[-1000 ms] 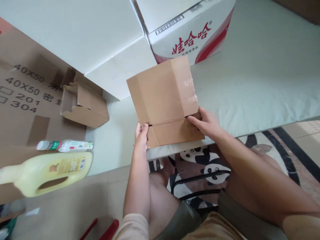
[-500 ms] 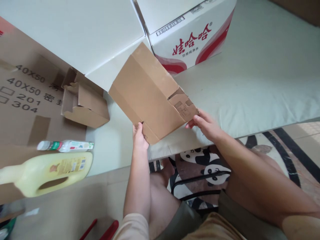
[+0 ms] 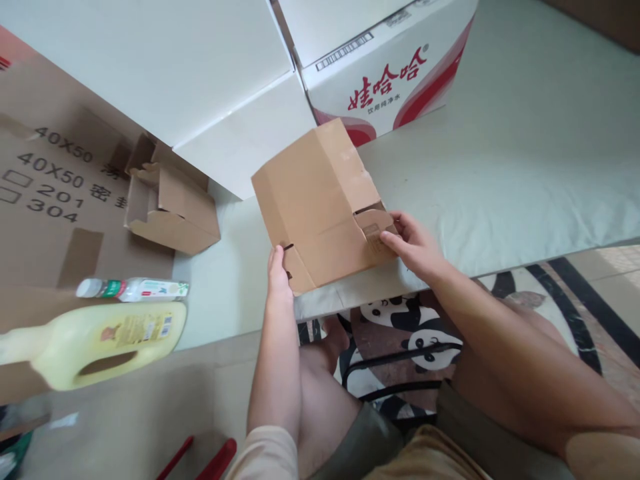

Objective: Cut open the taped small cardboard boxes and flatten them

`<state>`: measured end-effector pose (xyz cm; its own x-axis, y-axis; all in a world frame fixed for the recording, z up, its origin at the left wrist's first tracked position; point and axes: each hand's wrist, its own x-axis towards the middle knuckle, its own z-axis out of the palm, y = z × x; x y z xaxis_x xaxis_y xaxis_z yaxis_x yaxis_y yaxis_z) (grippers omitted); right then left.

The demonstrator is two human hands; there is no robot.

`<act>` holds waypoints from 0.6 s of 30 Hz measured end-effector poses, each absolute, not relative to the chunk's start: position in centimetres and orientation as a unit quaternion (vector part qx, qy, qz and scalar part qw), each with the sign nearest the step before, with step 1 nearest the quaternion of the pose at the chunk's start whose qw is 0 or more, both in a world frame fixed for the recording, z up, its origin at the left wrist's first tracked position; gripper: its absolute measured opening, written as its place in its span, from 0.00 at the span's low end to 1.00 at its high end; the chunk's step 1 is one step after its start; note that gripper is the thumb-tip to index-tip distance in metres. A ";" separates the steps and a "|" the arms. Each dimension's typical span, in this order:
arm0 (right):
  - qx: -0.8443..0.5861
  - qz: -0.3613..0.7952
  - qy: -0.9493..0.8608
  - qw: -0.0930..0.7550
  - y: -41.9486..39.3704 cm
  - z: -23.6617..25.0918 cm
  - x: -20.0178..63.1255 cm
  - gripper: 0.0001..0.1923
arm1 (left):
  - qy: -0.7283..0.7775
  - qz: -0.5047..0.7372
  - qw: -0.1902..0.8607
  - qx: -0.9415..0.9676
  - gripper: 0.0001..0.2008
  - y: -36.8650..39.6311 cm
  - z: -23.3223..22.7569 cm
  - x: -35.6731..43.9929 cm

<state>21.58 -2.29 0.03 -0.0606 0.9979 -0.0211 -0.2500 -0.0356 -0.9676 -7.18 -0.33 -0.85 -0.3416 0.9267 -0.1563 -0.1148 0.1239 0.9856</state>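
A brown cardboard box [image 3: 313, 207], partly unfolded with creased panels, is held up over the pale green cloth surface. My left hand [image 3: 280, 272] grips its lower left edge beside a small slot, thumb on the near face and the other fingers hidden behind. At the right end, my right hand [image 3: 413, 247] pinches a rounded side flap [image 3: 376, 227] between thumb and fingers. A folded open cardboard box [image 3: 175, 207] stands to the left, apart from both hands.
A white carton with red lettering [image 3: 390, 80] stands behind, beside a large white box [image 3: 150, 60]. At the left are a big brown carton [image 3: 30, 247], a small clear bottle [image 3: 145, 289] and a yellow jug [image 3: 110, 340]. The cloth-covered surface [image 3: 525, 167] extends to the right.
The cardboard has turned and tilted, its top corner moving right and down. My right hand has closed on the side flap, and that flap is bent inward.
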 end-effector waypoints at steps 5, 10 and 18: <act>-0.423 0.562 -0.454 0.547 -2.2 -0.5 21.6 0.19 | 0.595 0.570 0.461 0.328 0.30 -0.4 -0.2 -6.5; -0.438 0.538 -0.464 0.550 -2.3 -0.1 21.5 0.19 | 0.576 0.567 0.482 0.339 0.29 -0.4 -0.2 -6.3; -0.213 0.704 -0.450 0.506 -3.2 2.0 20.1 0.29 | 0.555 0.533 0.557 0.313 0.30 0.0 -0.3 -6.2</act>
<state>20.13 -3.21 1.99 -0.3979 0.9042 0.1550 -0.5202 -0.0832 -0.8500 -6.15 -0.04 -0.31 -0.1844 0.9410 -0.2839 -0.2466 0.2353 0.9401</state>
